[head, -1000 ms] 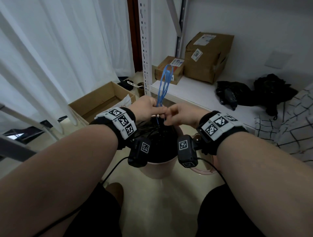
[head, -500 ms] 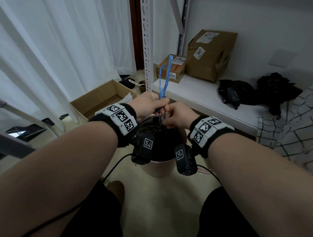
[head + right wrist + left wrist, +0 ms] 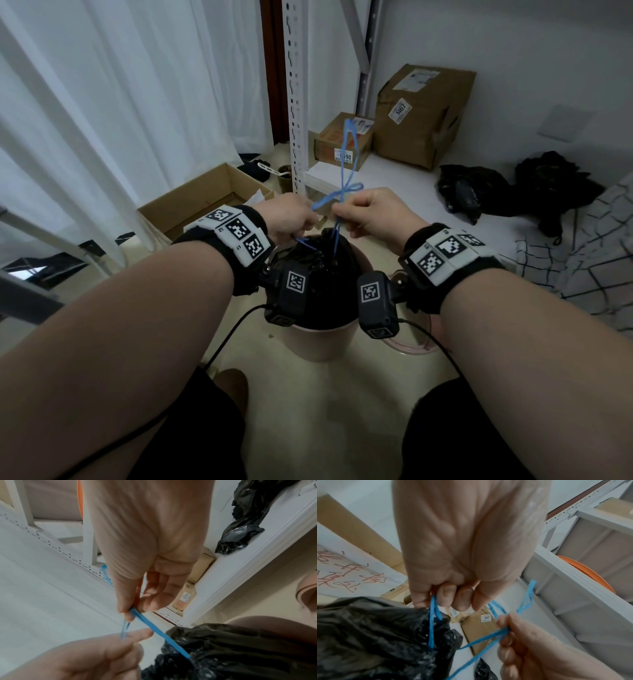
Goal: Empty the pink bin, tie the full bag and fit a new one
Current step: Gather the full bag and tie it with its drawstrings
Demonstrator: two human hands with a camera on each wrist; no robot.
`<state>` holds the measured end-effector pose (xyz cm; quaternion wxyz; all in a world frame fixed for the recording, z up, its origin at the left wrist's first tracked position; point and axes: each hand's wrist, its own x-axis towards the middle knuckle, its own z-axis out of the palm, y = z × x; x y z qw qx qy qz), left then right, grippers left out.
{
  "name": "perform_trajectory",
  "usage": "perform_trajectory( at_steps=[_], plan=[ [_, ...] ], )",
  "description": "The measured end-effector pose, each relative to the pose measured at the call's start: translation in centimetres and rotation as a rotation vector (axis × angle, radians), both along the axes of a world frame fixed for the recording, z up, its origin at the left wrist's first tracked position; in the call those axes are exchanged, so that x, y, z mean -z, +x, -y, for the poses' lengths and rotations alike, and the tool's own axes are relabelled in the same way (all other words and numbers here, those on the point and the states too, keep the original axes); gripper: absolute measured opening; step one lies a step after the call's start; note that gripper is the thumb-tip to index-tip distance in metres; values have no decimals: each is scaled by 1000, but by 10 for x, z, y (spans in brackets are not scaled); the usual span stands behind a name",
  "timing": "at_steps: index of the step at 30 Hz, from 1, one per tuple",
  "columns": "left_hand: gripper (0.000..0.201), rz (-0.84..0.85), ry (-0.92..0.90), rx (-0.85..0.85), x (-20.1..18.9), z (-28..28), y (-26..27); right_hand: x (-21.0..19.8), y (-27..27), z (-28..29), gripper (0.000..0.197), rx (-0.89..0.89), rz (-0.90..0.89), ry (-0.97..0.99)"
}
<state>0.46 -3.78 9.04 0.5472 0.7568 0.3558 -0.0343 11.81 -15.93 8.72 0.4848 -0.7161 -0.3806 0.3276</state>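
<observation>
A pink bin (image 3: 320,342) stands on the floor between my forearms, filled by a full black bag (image 3: 315,263) gathered shut at its top. Blue drawstrings (image 3: 346,161) rise from the bag's neck and cross above my knuckles, with loops standing up. My left hand (image 3: 291,219) pinches one drawstring (image 3: 433,616) just above the black bag (image 3: 376,635). My right hand (image 3: 370,216) pinches the other drawstring (image 3: 154,626) between thumb and fingers, close beside the left hand (image 3: 96,653). The black bag (image 3: 240,649) sits right under both hands.
A white shelf (image 3: 404,192) behind the bin holds two cardboard boxes (image 3: 421,113) and crumpled black bags (image 3: 472,192). An open cardboard box (image 3: 205,202) lies on the floor at left, by white curtains (image 3: 120,102). A perforated rack post (image 3: 294,102) stands just beyond my hands.
My hands have drawn slightly apart, and the blue drawstrings now cross each other above my knuckles instead of rising together in one bundle.
</observation>
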Motion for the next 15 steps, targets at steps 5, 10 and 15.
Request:
perform_trajectory(
  at_steps=[5,10,15],
  plan=[
    [40,-74,93,235,-8,5,1,-19,-4,-8,22,-23,177,88],
    [33,52,-26,241,-11,11,0,-23,-9,-14,31,-44,331,100],
    [40,99,-64,277,-13,12,-3,-22,-9,-12,33,-90,297,26]
  ],
)
